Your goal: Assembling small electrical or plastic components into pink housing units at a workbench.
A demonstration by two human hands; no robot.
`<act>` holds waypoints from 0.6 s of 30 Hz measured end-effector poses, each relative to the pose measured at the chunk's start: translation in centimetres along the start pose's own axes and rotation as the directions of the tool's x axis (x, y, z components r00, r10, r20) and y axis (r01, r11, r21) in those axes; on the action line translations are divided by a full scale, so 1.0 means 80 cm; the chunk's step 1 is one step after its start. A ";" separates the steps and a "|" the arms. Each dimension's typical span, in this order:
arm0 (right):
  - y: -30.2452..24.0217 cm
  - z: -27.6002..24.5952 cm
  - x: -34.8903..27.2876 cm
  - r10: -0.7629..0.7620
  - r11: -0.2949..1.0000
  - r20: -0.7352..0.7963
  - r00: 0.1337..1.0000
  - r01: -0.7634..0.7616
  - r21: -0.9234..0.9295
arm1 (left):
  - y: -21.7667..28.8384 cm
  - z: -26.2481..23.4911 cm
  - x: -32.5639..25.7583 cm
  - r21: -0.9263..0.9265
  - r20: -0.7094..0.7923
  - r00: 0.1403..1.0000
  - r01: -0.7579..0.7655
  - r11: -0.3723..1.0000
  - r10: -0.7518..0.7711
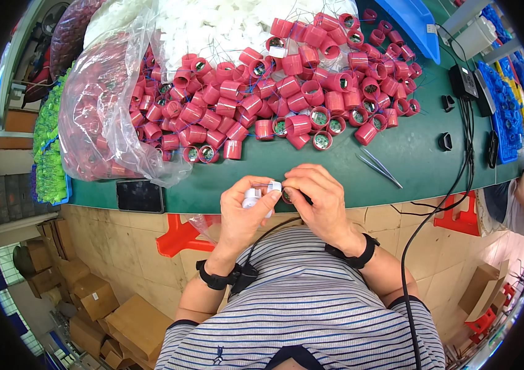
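Observation:
My left hand point(240, 213) is closed around small white plastic pieces point(251, 198), one of them pinched at the fingertips. Beside it, the fingers of my right hand point(320, 200) are closed around a red plastic cup point(286, 196), mostly hidden by them. The two hands nearly touch, just in front of the table edge. Beyond them lies a large heap of red cups point(231, 89), many with a green circuit board inside and thin dark wires sticking out. Behind the heap is a pile of white plastic pieces point(212, 31).
Metal tweezers point(380, 168) lie on the green table point(422, 154) at right. At the left edge are a dark phone point(141, 196) and a clear plastic bag point(101, 105) of red cups. Black cables point(469, 135) run down the right side. A red stool point(182, 237) stands below.

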State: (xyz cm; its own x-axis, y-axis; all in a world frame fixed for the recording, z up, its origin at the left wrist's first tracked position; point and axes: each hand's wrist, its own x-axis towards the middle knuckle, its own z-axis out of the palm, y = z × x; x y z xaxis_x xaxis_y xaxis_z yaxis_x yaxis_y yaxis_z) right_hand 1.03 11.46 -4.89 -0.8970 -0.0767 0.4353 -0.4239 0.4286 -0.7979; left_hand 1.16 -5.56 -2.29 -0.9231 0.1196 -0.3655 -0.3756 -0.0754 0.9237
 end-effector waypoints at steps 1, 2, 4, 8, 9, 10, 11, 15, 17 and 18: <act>0.000 0.001 -0.001 -0.015 1.000 0.001 1.000 0.015 -0.010 | -0.002 0.001 0.000 0.000 0.000 1.000 -0.001 1.000 0.001; 0.001 0.002 -0.001 -0.031 0.999 0.003 1.000 0.031 -0.021 | -0.005 0.003 0.000 0.050 -0.021 0.999 -0.041 0.998 0.043; 0.002 0.003 -0.003 -0.021 1.000 0.011 1.000 0.021 -0.020 | -0.007 0.006 -0.001 0.100 -0.040 0.996 -0.081 0.992 0.085; -0.007 -0.001 -0.001 0.018 1.000 -0.006 1.000 -0.018 -0.010 | -0.013 0.010 -0.002 0.286 -0.037 0.969 -0.225 0.932 0.245; -0.006 -0.001 -0.002 0.016 1.000 -0.003 1.000 -0.016 -0.008 | -0.014 0.011 -0.003 0.300 -0.051 0.959 -0.251 0.920 0.278; -0.003 -0.002 -0.005 0.003 1.000 0.020 1.000 -0.002 -0.011 | -0.012 0.013 -0.004 0.298 -0.053 0.959 -0.251 0.921 0.279; 0.000 -0.003 -0.007 -0.011 1.000 0.043 0.999 0.011 -0.013 | -0.007 0.015 -0.006 0.401 -0.044 0.954 -0.255 0.880 0.297; 0.000 -0.009 -0.011 0.067 0.997 0.064 0.996 -0.069 0.028 | -0.003 0.020 -0.008 0.524 -0.030 0.931 -0.296 0.799 0.364; -0.007 -0.020 -0.007 0.099 0.993 0.117 0.988 -0.105 0.047 | 0.000 0.022 -0.009 0.575 0.001 0.916 -0.328 0.750 0.400; -0.009 -0.022 -0.005 0.096 0.994 0.121 0.988 -0.102 0.047 | 0.002 0.023 -0.009 0.624 0.039 0.901 -0.359 0.694 0.431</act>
State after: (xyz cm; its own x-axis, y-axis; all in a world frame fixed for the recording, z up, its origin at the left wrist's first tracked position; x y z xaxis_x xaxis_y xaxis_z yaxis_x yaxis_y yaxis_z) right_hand 1.92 12.77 -3.77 -0.9421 -0.1437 0.3029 -0.3352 0.3916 -0.8569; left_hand 1.92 -3.84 -1.69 -0.9908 0.1135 0.0733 0.1223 0.5228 0.8436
